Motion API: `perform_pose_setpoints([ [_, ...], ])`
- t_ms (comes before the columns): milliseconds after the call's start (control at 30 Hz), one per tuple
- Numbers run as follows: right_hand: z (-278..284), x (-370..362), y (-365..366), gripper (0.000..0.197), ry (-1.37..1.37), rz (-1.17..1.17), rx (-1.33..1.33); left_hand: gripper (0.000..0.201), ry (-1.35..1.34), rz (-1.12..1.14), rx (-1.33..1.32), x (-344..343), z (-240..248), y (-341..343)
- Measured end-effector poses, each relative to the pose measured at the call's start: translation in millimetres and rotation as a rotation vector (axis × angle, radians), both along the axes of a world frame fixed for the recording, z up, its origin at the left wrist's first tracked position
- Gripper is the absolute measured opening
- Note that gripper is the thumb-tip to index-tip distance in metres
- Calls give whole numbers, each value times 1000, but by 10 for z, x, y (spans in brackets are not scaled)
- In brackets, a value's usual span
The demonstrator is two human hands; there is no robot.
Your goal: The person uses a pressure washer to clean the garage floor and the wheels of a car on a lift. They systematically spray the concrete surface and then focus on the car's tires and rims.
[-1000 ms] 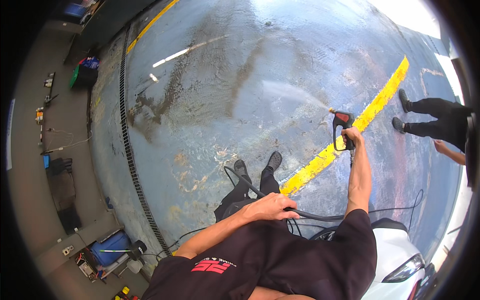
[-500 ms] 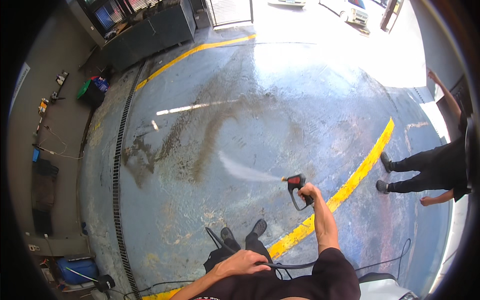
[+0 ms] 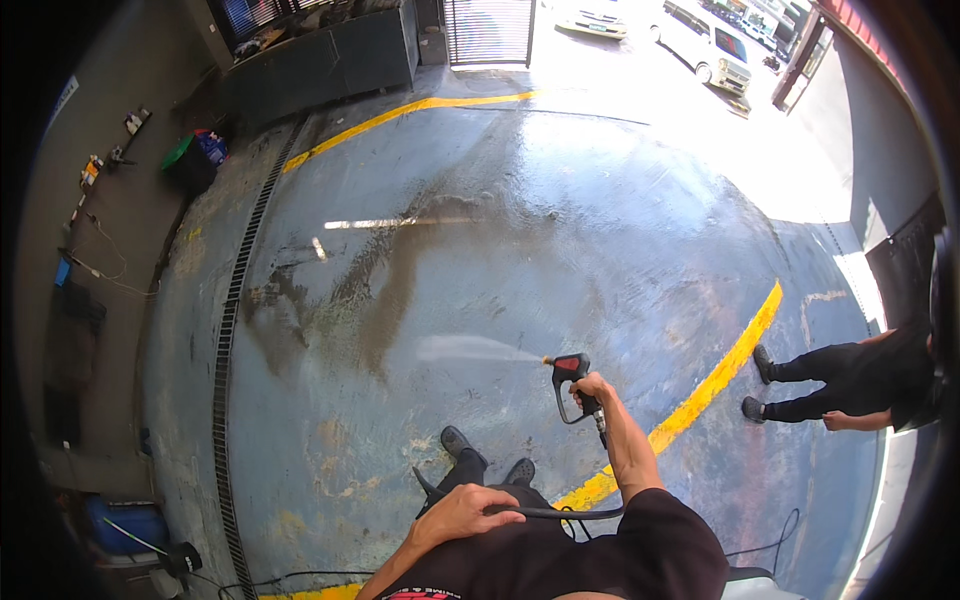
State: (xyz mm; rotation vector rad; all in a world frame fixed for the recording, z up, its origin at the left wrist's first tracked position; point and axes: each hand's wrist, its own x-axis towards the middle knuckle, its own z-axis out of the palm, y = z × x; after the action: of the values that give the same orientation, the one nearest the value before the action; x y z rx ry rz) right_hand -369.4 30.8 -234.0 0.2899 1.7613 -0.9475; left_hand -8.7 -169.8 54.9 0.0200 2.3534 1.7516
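Observation:
My right hand [image 3: 592, 388] grips a black and red pressure washer gun [image 3: 570, 380], held out at arm's length. A white fan of water [image 3: 470, 348] shoots from its nozzle to the left onto the wet blue-grey concrete floor [image 3: 520, 230]. My left hand [image 3: 462, 512] is closed on the black hose [image 3: 560, 513] near my waist. The hose runs from there toward the gun. My dark shoes [image 3: 487, 462] stand on the floor just below the spray.
A person in dark clothes [image 3: 850, 378] stands at the right, beside a yellow painted line [image 3: 700, 400]. A long drain grate [image 3: 232, 330] runs down the left. A dark cabinet [image 3: 320, 62] stands at the back, a blue container [image 3: 122, 525] at lower left, parked cars [image 3: 700, 40] outside.
The view has swung up and toward the back of the bay. My right hand has swept the gun and its spray leftward across the floor. My left hand stays on the hose.

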Motion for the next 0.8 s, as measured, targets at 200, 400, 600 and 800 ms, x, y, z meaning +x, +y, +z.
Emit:
perform_pose_setpoints([
  [200, -98, 209, -505, 10, -88, 155, 27, 30, 12, -9, -30, 117, 130, -916],
  [400, -332, 370, -911, 8, -124, -61, -63, 28, 14, 126, 83, 334, -36, -1280],
  [600, -466, 348, -1698, 12, -139, 121, -55, 26, -63, 311, 103, 408, 26, -1762],
  [800, -479, 76, -2569, 8, -117, 209, -70, 25, 9, 437, 54, 202, 26, -2193],
])
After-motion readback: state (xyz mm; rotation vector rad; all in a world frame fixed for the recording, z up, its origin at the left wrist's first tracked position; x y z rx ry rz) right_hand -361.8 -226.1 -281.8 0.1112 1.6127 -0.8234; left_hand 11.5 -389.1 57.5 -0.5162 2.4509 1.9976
